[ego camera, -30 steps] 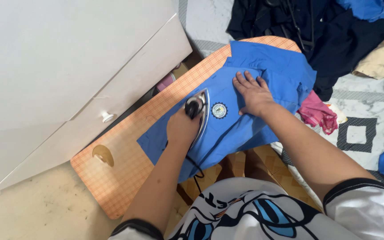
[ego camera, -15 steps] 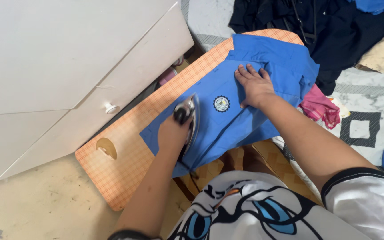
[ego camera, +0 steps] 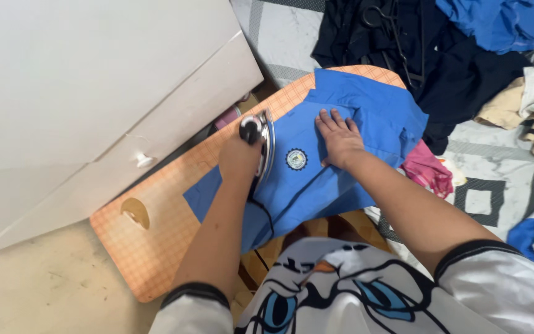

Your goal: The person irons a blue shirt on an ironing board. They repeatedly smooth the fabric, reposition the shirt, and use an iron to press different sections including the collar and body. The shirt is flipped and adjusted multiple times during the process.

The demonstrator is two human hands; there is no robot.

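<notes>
Mid-frame, the left hand [ego camera: 240, 162] grips the iron [ego camera: 261, 145], pressing the blue shirt [ego camera: 335, 167] on the orange board [ego camera: 156, 247]. The right hand [ego camera: 340, 137] lies spread flat, holding cloth taut. Ironing looks underway; the pass needs smooth fabric ahead.

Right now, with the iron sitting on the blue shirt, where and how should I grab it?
Probably by the dark handle on top of the iron, coming from above and behind, as the left hand does. The soleplate lies flat on the shirt, so only the handle is free; the right hand presses the cloth.
</notes>
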